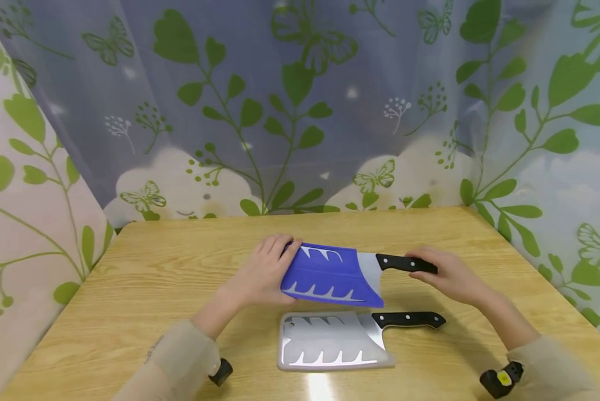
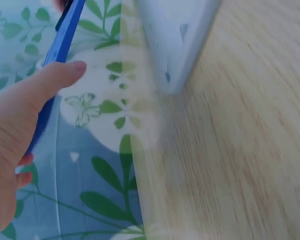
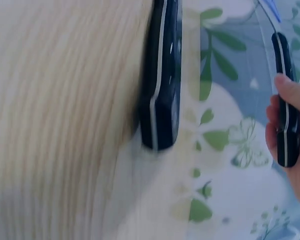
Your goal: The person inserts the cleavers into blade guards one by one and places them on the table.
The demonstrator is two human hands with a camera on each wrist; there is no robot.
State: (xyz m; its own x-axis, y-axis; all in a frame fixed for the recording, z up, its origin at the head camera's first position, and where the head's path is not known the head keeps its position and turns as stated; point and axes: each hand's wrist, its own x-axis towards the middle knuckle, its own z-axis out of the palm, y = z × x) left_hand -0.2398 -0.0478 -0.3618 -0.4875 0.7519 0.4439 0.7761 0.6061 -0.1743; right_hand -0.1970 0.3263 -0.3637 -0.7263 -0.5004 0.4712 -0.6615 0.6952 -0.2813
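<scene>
A cleaver in a blue blade cover (image 1: 325, 275) is held up between both hands, above the table. My left hand (image 1: 267, 270) grips the far left end of the cover, thumb on one face as the left wrist view shows. My right hand (image 1: 447, 273) holds the black handle (image 1: 405, 263), fingers curled round it; a strip of bare blade (image 1: 370, 270) shows between cover and handle. Just nearer to me, a second cleaver in a translucent whitish cover (image 1: 330, 342) lies flat on the table, its black handle (image 1: 412, 319) pointing right. Neither hand touches it.
The light wooden table (image 1: 154, 278) runs back to a curtain (image 1: 259, 139) printed with leaves and butterflies, which also hangs along both sides. Dark wrist devices (image 1: 500, 379) sit at both sleeves. A bright reflection lies on the table's near part.
</scene>
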